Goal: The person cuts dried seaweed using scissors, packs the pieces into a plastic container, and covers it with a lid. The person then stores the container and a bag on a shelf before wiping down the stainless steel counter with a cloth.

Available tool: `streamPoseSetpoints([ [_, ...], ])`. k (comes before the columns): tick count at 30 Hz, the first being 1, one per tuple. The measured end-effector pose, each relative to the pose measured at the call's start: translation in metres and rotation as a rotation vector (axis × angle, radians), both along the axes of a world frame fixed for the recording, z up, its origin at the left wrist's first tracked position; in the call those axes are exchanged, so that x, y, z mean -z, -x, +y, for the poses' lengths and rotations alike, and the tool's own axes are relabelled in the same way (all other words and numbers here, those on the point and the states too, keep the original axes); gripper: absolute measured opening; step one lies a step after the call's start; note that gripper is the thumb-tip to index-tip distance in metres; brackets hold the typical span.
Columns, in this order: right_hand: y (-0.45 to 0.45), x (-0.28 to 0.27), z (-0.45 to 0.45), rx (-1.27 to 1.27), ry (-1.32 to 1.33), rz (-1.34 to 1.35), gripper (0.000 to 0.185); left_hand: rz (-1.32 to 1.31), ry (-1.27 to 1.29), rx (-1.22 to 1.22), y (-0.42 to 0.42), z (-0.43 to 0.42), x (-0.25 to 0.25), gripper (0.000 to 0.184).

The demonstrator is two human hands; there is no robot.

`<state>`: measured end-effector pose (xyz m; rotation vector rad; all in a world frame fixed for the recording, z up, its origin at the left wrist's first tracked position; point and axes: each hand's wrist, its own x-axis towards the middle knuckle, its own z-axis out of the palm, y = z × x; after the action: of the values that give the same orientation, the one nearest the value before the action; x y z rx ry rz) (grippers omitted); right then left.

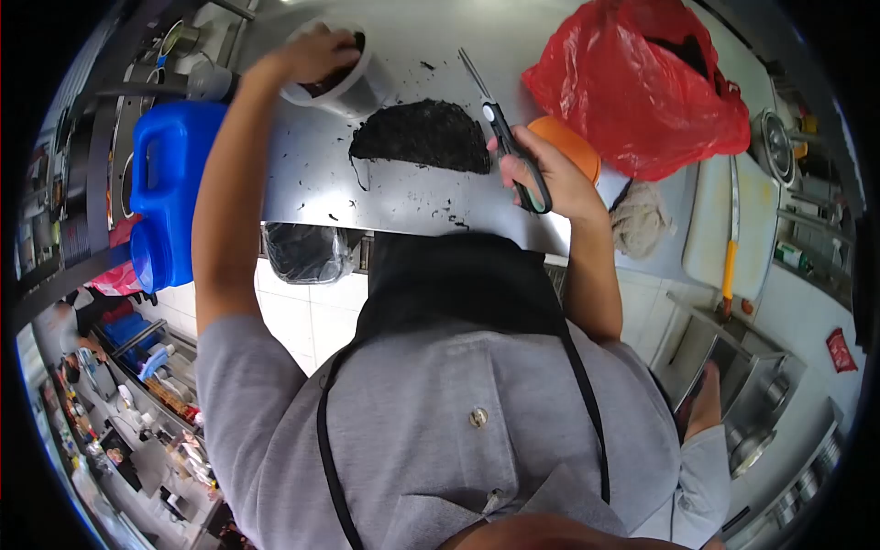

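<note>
My left hand reaches into a whitish plastic tub at the upper left of the metal table. Dark material shows inside the tub under my fingers, which are partly hidden. Dark-handled scissors are in my right hand, their blades pointing up and away from me. Between my hands a flat black piece lies on the table, with small black scraps around it. Behind my right hand stands an orange bowl.
A large red plastic bag sits at the upper right, with a crumpled cloth below it. Farther right, a yellow-handled tool lies on a white board. A blue jug stands left of my left arm.
</note>
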<state>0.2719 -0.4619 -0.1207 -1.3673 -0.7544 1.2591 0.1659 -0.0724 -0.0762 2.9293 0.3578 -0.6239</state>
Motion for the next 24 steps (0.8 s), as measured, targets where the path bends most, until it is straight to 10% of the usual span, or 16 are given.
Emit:
streamPoseSetpoints([
  [5,0.002,0.013,-0.033,0.076,0.052,-0.008,0.037,-0.528,0.094,-0.110,0.017,-0.093,-0.052,0.047],
  [7,0.005,0.014,-0.039,0.102,0.095,-0.009,0.039,-0.463,0.457,0.070,0.011,-0.132,0.003,0.054],
  [10,0.011,0.013,-0.050,0.078,0.119,-0.062,0.041,-0.526,0.072,0.275,0.020,-0.145,0.092,0.057],
  [13,0.015,0.014,-0.060,0.084,0.096,-0.179,0.041,-0.422,0.059,0.011,0.032,-0.136,0.097,0.059],
  [15,0.019,0.020,-0.064,0.072,0.180,-0.131,0.042,-0.190,0.527,-0.396,0.056,-0.126,0.093,0.048],
  [19,0.029,0.030,-0.070,-0.027,0.178,-0.227,0.043,-0.570,1.124,-0.977,0.094,-0.153,0.095,0.051],
  [24,0.045,0.046,-0.074,-0.219,0.247,-0.445,0.054,-0.619,1.095,-1.023,0.130,-0.190,0.122,0.084],
])
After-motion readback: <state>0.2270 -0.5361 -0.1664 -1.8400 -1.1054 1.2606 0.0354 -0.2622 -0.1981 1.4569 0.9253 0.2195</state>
